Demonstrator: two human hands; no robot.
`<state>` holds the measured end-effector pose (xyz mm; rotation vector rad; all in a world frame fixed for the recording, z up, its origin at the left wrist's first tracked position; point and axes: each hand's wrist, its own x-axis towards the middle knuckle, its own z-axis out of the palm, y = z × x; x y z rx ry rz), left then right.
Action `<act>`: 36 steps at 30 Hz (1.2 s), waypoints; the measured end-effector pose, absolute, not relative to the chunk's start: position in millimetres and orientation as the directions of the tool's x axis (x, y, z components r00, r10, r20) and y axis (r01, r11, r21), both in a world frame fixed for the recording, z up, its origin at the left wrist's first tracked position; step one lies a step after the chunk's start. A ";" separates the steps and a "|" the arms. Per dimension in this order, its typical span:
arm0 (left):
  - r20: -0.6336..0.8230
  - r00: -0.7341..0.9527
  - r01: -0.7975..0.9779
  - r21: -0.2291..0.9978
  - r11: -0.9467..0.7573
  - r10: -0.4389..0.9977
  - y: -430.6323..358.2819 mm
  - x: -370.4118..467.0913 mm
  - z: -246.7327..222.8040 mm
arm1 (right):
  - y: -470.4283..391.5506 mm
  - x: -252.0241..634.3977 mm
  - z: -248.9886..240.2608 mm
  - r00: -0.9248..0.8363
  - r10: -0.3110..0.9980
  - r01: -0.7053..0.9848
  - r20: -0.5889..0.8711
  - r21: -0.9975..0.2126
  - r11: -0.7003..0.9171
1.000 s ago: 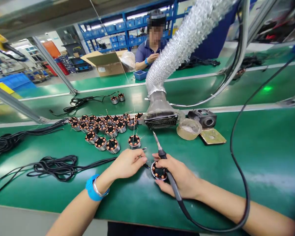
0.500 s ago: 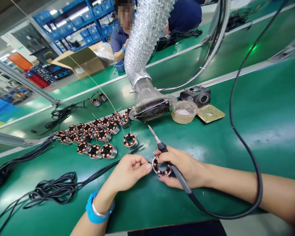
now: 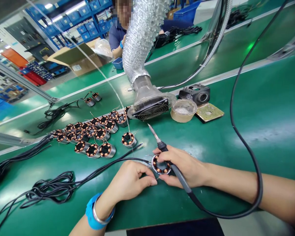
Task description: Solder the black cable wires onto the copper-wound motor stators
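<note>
My right hand [image 3: 184, 167] is closed around a soldering iron [image 3: 178, 173], its bare tip pointing up and away from me. The same hand also grips a stator [image 3: 161, 164] with copper windings, thumb and fingers at its right side. Thumb and forefinger of my left hand [image 3: 135, 180] pinch together just left of the stator's lower rim, on what looks like a thin wire end. The stripped end of a black cable [image 3: 134, 159] reaches the stator's left side. One more stator [image 3: 128, 140] stands upright beyond my left hand.
Several stators [image 3: 105, 150] stand in rows at the left, near coiled black cables [image 3: 51, 186]. A fume extractor hood [image 3: 151, 105] hangs above the bench. Behind it on the right are a round tub [image 3: 183, 110] and a soldering iron stand [image 3: 196, 94]. A thin strand [image 3: 95, 65] slants down. A person sits opposite.
My left hand has moved slightly down along the stator, from its left side to its lower rim, uncovering the cable end. My right hand keeps its hold. The view has shifted a little.
</note>
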<state>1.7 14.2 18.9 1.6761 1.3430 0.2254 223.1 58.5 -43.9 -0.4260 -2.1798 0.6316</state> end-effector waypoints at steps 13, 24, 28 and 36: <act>-0.426 0.385 0.189 0.904 0.383 0.819 2.7 24.6 8.7 | 60.8 231.7 -49.8 -0.633 0.497 0.180 0.593 -0.512 0.840; -0.262 0.168 0.970 0.216 -0.112 0.950 27.7 -19.0 21.2 | 69.8 240.5 -34.0 -0.621 0.515 0.189 0.591 -0.524 0.830; -0.153 0.222 0.838 0.534 -0.109 0.963 17.0 -2.9 26.1 | 62.2 235.6 -18.6 -0.551 0.528 0.155 0.646 -0.542 0.826; -0.095 0.226 0.638 0.767 -0.073 0.970 5.0 13.8 25.8 | 45.9 215.3 10.7 -0.408 0.673 0.099 0.618 -0.702 0.705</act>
